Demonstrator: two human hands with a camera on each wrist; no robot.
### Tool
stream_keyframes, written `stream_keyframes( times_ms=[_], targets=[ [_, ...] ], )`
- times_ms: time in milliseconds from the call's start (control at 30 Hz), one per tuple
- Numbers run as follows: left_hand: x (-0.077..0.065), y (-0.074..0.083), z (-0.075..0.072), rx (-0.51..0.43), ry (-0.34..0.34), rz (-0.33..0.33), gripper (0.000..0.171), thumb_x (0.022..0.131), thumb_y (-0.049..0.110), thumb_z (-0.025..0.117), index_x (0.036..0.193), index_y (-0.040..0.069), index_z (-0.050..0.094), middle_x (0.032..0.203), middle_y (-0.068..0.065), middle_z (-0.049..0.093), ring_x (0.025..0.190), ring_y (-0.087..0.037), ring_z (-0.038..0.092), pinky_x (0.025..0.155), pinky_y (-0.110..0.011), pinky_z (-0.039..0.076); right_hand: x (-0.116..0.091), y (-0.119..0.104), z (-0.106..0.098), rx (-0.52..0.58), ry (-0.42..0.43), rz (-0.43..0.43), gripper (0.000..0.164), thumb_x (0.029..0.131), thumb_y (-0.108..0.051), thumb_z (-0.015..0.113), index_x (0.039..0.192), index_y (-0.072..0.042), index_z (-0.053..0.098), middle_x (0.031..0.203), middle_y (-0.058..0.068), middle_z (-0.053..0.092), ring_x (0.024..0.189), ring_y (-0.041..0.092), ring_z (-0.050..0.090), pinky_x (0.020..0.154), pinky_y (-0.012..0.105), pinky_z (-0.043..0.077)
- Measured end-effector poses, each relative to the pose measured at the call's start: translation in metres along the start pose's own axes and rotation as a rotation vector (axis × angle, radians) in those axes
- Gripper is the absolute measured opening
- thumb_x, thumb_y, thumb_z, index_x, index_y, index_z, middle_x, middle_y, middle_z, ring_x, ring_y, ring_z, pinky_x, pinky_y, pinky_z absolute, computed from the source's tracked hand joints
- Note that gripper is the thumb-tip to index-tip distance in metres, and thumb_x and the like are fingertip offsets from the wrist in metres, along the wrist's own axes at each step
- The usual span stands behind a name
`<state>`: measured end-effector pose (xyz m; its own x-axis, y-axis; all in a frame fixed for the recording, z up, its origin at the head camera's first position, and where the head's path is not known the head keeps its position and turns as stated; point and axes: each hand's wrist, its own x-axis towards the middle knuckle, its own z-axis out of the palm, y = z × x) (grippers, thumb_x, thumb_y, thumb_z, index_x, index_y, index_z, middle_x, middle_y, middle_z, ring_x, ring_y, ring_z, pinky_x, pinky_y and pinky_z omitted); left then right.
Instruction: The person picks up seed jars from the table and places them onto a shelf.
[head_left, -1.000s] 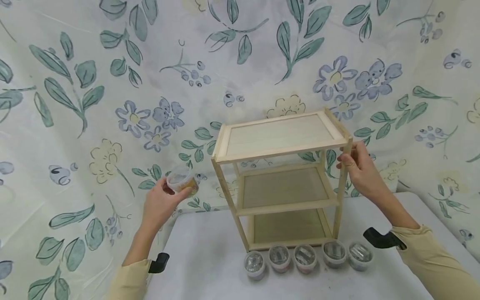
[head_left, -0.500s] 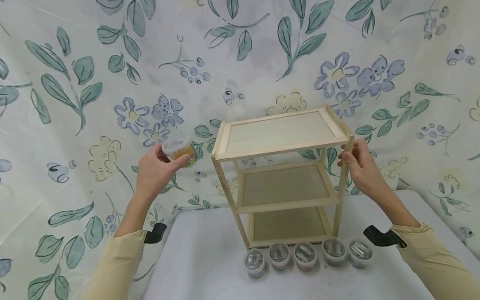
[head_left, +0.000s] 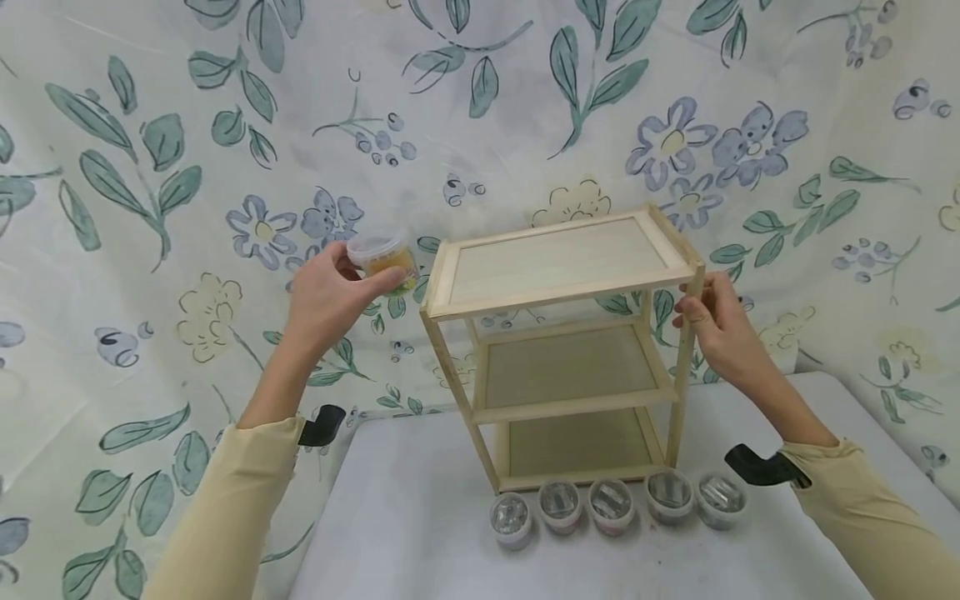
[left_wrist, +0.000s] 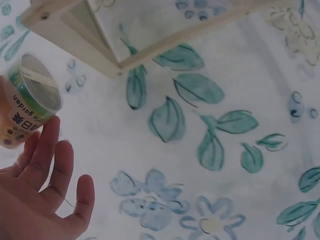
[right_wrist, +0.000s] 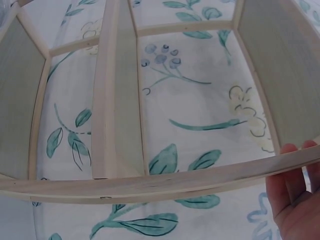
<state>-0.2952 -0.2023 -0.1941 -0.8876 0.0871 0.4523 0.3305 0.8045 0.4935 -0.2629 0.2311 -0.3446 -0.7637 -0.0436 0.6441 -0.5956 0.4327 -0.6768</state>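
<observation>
My left hand (head_left: 322, 296) grips a small clear plastic tub (head_left: 384, 257) with a pale lid and yellow-orange contents or label. It is raised in the air, just left of the top of a three-tier wooden shelf (head_left: 562, 265). In the left wrist view, lettering and a green band show on the tub (left_wrist: 30, 100), held toward the thumb side while the other fingers (left_wrist: 62, 162) spread apart. On the shelf's far side, my right hand (head_left: 723, 337) holds the right front post near the top. The right wrist view shows its fingertips curled over that post (right_wrist: 150, 187).
Several lidded tubs (head_left: 558, 505) with silvery tops stand in a row on the white table (head_left: 405, 517), right at the shelf's front foot. A floral cloth (head_left: 480, 150) hangs behind. The shelf looks slanted in the head view.
My left hand has lifted the tub from about middle-tier height to the top tier's level, then shifted right, closer to the shelf. My right hand stays on the post.
</observation>
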Motion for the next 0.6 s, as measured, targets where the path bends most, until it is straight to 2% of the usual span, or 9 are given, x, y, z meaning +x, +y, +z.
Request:
stream_keyframes(
  times_ms=[100, 267, 600],
  targets=[
    [0.007, 0.016, 0.003, -0.011, -0.031, 0.020, 0.064, 0.082, 0.058, 0.071, 0.117, 0.007, 0.057, 0.097, -0.010, 0.064, 0.082, -0.023, 0.054, 0.068, -0.035, 0.044, 0.000, 0.000, 0.001, 0.002, 0.007, -0.003, 0.029, 0.106, -0.010, 0.041, 0.127, 0.009, 0.037, 0.096, 0.015, 0.052, 0.082, 0.004, 0.056, 0.081, 0.014, 0.041],
    [0.020, 0.049, 0.017, -0.075, -0.116, 0.043, 0.065, 0.082, 0.057, 0.071, 0.120, 0.006, 0.055, 0.105, -0.009, 0.064, 0.089, -0.022, 0.056, 0.072, -0.035, 0.045, 0.000, 0.002, -0.003, -0.006, 0.002, 0.003, 0.029, 0.106, -0.012, 0.041, 0.126, 0.008, 0.038, 0.096, 0.018, 0.054, 0.083, 0.002, 0.056, 0.081, 0.013, 0.041],
    [0.047, 0.111, 0.056, -0.182, -0.276, 0.138, 0.060, 0.082, 0.047, 0.075, 0.125, 0.009, 0.056, 0.114, -0.004, 0.066, 0.099, -0.017, 0.061, 0.081, -0.035, 0.048, 0.000, 0.002, -0.001, 0.021, -0.004, 0.016, 0.030, 0.107, -0.016, 0.039, 0.124, 0.009, 0.037, 0.095, 0.018, 0.053, 0.083, 0.004, 0.056, 0.079, 0.013, 0.043]
  ],
)
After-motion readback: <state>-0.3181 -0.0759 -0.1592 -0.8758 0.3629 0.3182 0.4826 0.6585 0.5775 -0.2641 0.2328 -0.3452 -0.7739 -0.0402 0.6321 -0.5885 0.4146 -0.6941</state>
